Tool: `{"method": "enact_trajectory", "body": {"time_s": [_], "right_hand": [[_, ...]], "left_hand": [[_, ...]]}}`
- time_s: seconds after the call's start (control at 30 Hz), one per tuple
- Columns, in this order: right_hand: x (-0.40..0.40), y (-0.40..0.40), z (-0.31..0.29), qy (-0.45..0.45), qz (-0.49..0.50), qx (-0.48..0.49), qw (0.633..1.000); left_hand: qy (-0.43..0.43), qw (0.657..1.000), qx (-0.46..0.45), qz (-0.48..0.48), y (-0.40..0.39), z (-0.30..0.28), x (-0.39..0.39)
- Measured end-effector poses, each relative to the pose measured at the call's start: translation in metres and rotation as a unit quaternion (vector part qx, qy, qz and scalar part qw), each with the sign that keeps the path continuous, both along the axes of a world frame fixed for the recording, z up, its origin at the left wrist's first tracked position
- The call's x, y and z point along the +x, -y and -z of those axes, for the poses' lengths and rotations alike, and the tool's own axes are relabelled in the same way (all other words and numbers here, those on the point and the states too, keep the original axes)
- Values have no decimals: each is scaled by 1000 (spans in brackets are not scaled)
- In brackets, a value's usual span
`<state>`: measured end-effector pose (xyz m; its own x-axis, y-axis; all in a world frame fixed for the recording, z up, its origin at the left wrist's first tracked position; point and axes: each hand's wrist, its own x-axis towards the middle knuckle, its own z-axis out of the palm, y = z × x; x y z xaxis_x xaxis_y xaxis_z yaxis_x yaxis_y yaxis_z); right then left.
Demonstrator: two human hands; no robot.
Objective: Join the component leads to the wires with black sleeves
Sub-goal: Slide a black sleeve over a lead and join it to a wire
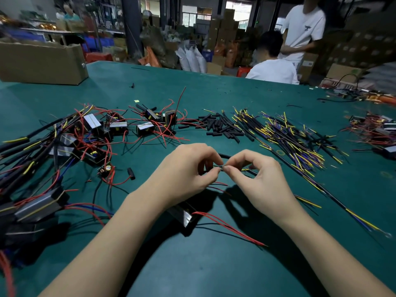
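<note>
The green worktop (214,264) fills most of the view. A cardboard box (40,61) stands on its far left corner. Beyond the far edge, one person in a white shirt (272,69) sits facing away and a second in a white shirt (304,31) stands just beside the first.

On the left of the worktop lies a large tangle of finished assemblies (42,159): black component blocks with red, blue and yellow leads and black-sleeved wires. Farther back, near the centre, is a smaller group of component blocks (147,123) with loose red leads. To the right of centre lies a wide pile of black-sleeved wires (289,140) with yellow and blue ends. Between that pile and the component blocks sits a heap of short black sleeves (220,127). A further cluster of wired parts (372,131) lies at the far right edge.

Both hands are raised over the centre of the worktop, fingertips meeting. The left hand (188,172) pinches a thin lead between thumb and forefinger. The right hand (259,176) pinches the end of a black-sleeved wire (334,200), which runs away to the right across the worktop. The joint (222,166) is between the two sets of fingertips; its detail is too small to tell. Below the left hand lies one component block (184,215), with red leads (231,228) trailing to the right.
</note>
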<state>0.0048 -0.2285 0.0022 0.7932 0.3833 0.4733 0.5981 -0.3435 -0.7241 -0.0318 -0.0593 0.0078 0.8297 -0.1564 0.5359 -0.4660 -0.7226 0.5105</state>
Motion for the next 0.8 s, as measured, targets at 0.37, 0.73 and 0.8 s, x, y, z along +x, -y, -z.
{"method": "enact_trajectory", "body": {"time_s": [0.37, 0.73, 0.8], "right_hand": [[1, 5, -2, 208, 42, -143, 967], [2, 3, -2, 343, 53, -231, 909], [1, 3, -1, 298, 30, -203, 932]], "left_hand": [[-24, 996, -77, -35, 9, 4, 1], [-299, 944, -137, 1, 5, -1, 5], [-356, 912, -199, 32, 0, -4, 4]]}}
